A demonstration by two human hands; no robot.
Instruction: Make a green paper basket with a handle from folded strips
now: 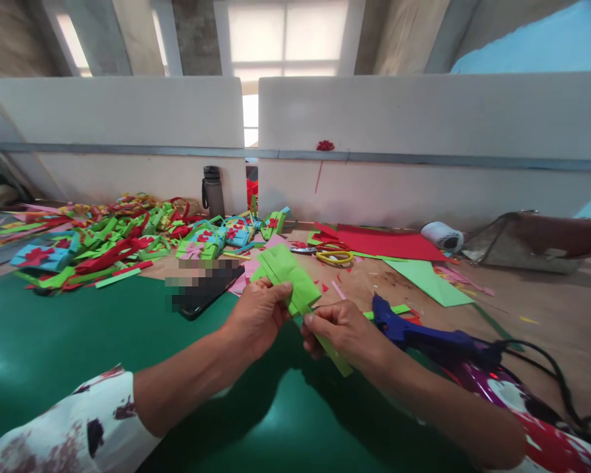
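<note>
A folded light-green paper piece, shaped like a small flat bag, is gripped along its near left side by my left hand. My right hand pinches a light-green paper strip close to the piece's lower right corner. The strip's free end hangs down past my right fingers; whether it is joined to the piece I cannot tell. Just right of my right hand lies a blue glue gun. Beyond my left forearm is a black phone, partly blurred out.
Several paper bags with red flowers, such as a blue one, lie heaped with strips at left. A bottle stands behind. Yellow-handled scissors, red sheets, a white roll and a handbag lie at right; a cord trails there.
</note>
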